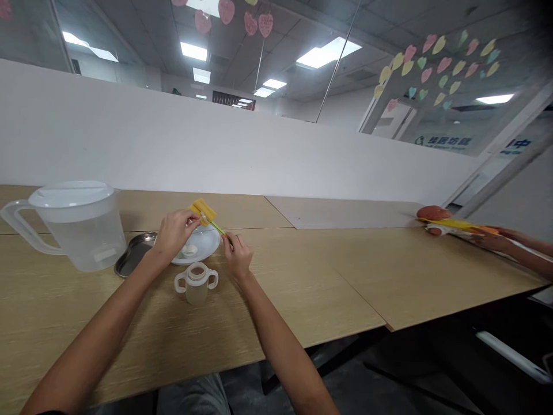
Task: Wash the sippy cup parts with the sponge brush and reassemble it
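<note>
Left hand (175, 233) pinching yellow sponge brush (203, 212), right hand (237, 256) pinching its green handle (218, 229), above white plate rim (216, 237)

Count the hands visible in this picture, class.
4: the person's left hand and right hand mid-view, plus a co-worker's nearer hand and farther hand at the far right.
</note>
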Available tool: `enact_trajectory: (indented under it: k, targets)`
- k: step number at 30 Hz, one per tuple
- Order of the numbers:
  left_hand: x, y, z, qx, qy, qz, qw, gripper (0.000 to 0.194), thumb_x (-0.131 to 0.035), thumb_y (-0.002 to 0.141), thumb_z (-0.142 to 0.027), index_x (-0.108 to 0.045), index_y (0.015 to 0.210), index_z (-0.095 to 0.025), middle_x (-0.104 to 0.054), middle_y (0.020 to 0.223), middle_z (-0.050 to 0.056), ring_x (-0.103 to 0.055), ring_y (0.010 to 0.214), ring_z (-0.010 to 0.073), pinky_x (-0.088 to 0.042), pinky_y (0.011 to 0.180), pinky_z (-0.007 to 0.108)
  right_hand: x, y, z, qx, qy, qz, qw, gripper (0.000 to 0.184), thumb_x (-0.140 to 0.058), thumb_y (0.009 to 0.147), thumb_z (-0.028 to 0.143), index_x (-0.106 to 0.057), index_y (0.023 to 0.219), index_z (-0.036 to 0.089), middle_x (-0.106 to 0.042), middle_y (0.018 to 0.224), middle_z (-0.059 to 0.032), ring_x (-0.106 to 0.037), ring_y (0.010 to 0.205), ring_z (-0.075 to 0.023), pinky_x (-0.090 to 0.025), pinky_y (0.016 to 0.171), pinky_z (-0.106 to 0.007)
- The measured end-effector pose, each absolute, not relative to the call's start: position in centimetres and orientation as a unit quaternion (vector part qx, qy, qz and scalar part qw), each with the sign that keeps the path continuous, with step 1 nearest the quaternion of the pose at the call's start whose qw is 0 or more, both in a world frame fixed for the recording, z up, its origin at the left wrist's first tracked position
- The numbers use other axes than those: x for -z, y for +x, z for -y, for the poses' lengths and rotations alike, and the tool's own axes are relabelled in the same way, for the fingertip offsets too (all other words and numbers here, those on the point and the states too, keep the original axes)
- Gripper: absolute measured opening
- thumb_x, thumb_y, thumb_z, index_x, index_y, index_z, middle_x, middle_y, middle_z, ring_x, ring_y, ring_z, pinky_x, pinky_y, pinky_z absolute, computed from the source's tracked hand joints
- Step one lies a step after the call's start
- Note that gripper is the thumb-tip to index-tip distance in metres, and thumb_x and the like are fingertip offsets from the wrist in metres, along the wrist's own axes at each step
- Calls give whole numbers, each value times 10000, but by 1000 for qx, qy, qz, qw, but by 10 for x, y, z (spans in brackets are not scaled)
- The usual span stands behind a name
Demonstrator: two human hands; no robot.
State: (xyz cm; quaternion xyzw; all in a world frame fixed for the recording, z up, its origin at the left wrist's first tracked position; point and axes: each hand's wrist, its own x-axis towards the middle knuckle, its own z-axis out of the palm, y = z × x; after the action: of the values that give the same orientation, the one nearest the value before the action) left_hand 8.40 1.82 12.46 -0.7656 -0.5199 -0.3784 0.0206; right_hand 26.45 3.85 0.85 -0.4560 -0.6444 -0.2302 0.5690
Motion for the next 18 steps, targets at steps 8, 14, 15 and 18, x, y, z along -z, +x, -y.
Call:
enact_trajectory:
  k: [8, 14, 15, 18]
  targets:
    - [-127, 83, -17, 357, -770, 528, -13, 354, -436, 917, -372, -709, 950, -149, -723, 866, 78, -639, 762, 205, -436, 689, 289, -10, 265, -38, 226, -446, 627, 597, 304, -475, 958, 349, -715, 896, 173, -683, 700, -32, -563, 536, -71, -369, 514, -195]
    - [-125, 83, -16, 314, -773, 530, 149, 296, -431, 926, -268, -688, 918, -123, -678, 904, 124, -613, 846, 232, -442, 774, 326, -9, 262, -35, 225, -448, 639, 584, 307, -472, 960, 349, -723, 899, 182, -680, 692, -25, -556, 533, -66, -366, 517, -188]
    - [-126, 81, -17, 316, -772, 527, 158, 292, -431, 926, -261, -688, 921, -123, -674, 899, 123, -612, 851, 230, -443, 783, 325, -9, 262, -35, 225, -447, 640, 583, 305, -474, 960, 347, -723, 897, 182, -677, 687, -22, -543, 518, -62, -361, 512, -188]
    - [-133, 67, -19, 339, -751, 544, 162, 286, -441, 918, -264, -694, 941, -132, -679, 914, 115, -618, 861, 220, -448, 788, 313, -8, 264, -33, 226, -438, 646, 583, 280, -495, 951, 336, -720, 900, 177, -673, 682, -20, -519, 500, -59, -350, 506, -190]
